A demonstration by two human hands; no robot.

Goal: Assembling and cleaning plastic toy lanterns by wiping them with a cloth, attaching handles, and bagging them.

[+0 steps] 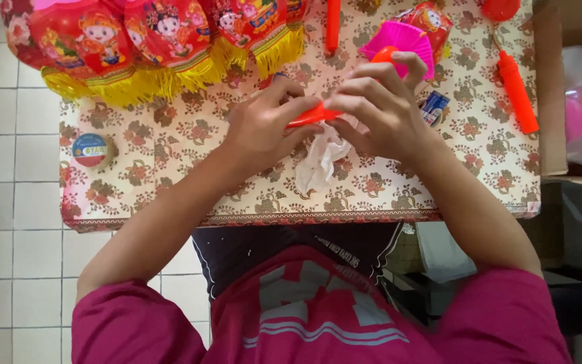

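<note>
Hands (264, 125) (378, 108) pinching orange stick (311, 116), fingers curled

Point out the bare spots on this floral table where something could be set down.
Free: the near-left floral cloth between the round tape roll and left hand; also the near-right corner below the orange plastic stick. Crowded: the far edge, under the red fringed lanterns and pink pleated fan.

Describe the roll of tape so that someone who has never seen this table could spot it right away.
Start at the flowered tablecloth and go to its left edge, below the yellow fringe of the red paper lanterns. The roll of tape lies flat there, alone, well away from the left hand. It is the only round thing on that side, with a blue and red face, unlike the orange plastic sticks on the far right.
</note>
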